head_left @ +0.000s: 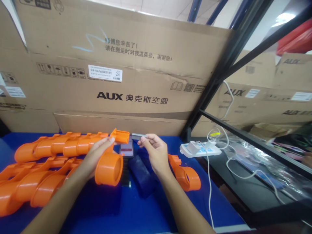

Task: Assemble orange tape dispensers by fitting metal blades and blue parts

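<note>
AUX cardboard boxes (117,74), white power strip (200,149), perhaps a phone (126,149), blue table (136,211).

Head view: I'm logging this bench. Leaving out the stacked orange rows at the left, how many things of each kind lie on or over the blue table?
Loose orange parts: 2
Phone: 1
Power strip: 1
Dark blue block: 1
Grey strip in right hand: 1
Total: 6

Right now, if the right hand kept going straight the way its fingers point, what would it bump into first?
The right hand points up and left, pinching a small grey piece. First in line looks like the orange part in the left hand, near its top end, though depth is hard to judge.
</note>
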`<state>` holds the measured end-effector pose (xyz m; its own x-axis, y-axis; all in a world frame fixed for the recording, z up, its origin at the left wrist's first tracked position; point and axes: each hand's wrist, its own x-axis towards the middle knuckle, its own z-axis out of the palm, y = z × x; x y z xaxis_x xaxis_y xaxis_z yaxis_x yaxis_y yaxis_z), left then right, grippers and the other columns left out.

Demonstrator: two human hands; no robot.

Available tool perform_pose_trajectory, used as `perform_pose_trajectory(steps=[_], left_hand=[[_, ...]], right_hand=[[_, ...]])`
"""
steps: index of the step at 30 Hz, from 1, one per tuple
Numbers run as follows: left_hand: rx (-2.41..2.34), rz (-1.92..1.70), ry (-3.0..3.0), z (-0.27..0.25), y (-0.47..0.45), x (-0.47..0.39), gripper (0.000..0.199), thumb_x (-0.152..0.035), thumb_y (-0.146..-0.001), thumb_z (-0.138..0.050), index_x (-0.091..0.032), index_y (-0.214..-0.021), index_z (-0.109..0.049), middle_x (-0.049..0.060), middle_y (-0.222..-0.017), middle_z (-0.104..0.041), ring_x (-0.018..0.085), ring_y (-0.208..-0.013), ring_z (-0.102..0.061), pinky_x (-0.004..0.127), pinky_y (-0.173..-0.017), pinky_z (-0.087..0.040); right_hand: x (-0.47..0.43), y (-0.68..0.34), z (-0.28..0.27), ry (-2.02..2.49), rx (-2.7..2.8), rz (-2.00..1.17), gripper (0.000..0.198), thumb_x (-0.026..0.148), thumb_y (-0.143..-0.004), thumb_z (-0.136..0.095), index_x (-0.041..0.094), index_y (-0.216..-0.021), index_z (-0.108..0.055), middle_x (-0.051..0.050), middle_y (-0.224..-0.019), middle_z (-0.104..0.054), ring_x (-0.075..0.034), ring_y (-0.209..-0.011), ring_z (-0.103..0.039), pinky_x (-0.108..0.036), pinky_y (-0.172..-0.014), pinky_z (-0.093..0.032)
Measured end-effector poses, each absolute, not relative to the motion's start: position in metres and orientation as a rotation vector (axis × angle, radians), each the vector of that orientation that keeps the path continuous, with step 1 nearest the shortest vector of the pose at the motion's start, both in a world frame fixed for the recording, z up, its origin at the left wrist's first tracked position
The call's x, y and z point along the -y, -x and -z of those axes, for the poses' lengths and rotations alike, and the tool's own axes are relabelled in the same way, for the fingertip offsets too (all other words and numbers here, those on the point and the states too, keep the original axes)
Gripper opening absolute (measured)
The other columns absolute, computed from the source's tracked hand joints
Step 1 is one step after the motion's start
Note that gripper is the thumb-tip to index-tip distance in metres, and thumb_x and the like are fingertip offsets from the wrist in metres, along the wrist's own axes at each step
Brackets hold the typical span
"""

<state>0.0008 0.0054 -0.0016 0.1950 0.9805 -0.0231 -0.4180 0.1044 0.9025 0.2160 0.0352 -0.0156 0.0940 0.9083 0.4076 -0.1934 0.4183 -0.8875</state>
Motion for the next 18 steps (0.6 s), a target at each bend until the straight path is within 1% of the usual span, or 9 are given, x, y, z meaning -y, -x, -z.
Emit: perform_pose_trajectory(steps=[2, 5, 7, 10, 15, 17, 18], left_hand=[[-0.828, -1.221, -0.983, 0.003, -0.004, -0.006, 0.038, -0.047, -0.085, -0.074, -0.015, -0.105, -0.076, 0.010, -0.083, -0.078, 0.021, -0.067, -0.071, 0.028, -0.062, -0.054], [-0.840, -1.203, -1.085, 0.002, -0.007, -0.006, 0.036, -0.046, -0.086, -0.074, -0.014, -0.103, -0.077, 0.010, -0.084, -0.079, 0.022, -0.069, -0.072, 0.029, -0.064, -0.054], [-0.823, -1.216, -1.110, 0.001, -0.009, -0.005, 0.035, -0.043, -0.085, -0.076, -0.016, -0.108, -0.075, 0.008, -0.083, -0.079, 0.022, -0.070, -0.072, 0.029, -0.067, -0.054], [-0.834, -1.223, -1.119, 0.001, -0.010, -0.005, 0.038, -0.041, -0.086, -0.076, -0.019, -0.116, -0.071, 0.007, -0.091, -0.079, 0.020, -0.073, -0.072, 0.028, -0.070, -0.054], [-0.858, -1.252, -1.101, 0.004, -0.008, -0.006, 0.043, -0.044, -0.087, -0.074, -0.022, -0.124, -0.066, 0.010, -0.100, -0.079, 0.025, -0.082, -0.074, 0.032, -0.071, -0.055], [-0.855, -1.242, -1.109, 0.004, -0.008, -0.006, 0.045, -0.044, -0.087, -0.074, -0.023, -0.126, -0.065, 0.010, -0.101, -0.079, 0.024, -0.081, -0.074, 0.031, -0.070, -0.054], [-0.852, -1.242, -1.111, 0.004, -0.008, -0.006, 0.044, -0.044, -0.088, -0.074, -0.023, -0.126, -0.065, 0.009, -0.100, -0.079, 0.022, -0.076, -0.073, 0.030, -0.068, -0.054]], right_hand=[[-0.037, -0.220, 0.012, 0.760, 1.158, -0.949, 0.023, 0.038, -0.082, -0.081, 0.021, -0.094, -0.070, -0.002, -0.078, -0.076, -0.018, -0.074, -0.073, -0.033, -0.074, -0.059], [-0.038, -0.220, 0.012, 0.761, 1.176, -0.991, 0.024, 0.039, -0.081, -0.082, 0.021, -0.094, -0.071, -0.003, -0.079, -0.077, -0.020, -0.076, -0.075, -0.036, -0.078, -0.060], [-0.037, -0.216, 0.015, 0.753, 1.214, -1.045, 0.025, 0.040, -0.081, -0.082, 0.021, -0.093, -0.072, -0.003, -0.080, -0.078, -0.020, -0.078, -0.076, -0.036, -0.080, -0.061], [-0.035, -0.211, 0.017, 0.747, 1.272, -1.099, 0.026, 0.042, -0.082, -0.081, 0.020, -0.093, -0.073, -0.004, -0.082, -0.079, -0.022, -0.081, -0.077, -0.037, -0.082, -0.062], [-0.034, -0.214, 0.014, 0.758, 1.183, -0.996, 0.025, 0.041, -0.083, -0.080, 0.021, -0.095, -0.072, -0.005, -0.083, -0.080, -0.022, -0.081, -0.077, -0.039, -0.082, -0.062], [-0.035, -0.216, 0.013, 0.766, 1.189, -0.989, 0.025, 0.042, -0.084, -0.079, 0.021, -0.096, -0.072, -0.005, -0.082, -0.079, -0.022, -0.080, -0.077, -0.040, -0.082, -0.062], [-0.036, -0.217, 0.013, 0.770, 1.207, -0.998, 0.025, 0.042, -0.084, -0.079, 0.021, -0.095, -0.072, -0.005, -0.082, -0.079, -0.022, -0.080, -0.077, -0.040, -0.083, -0.063]])
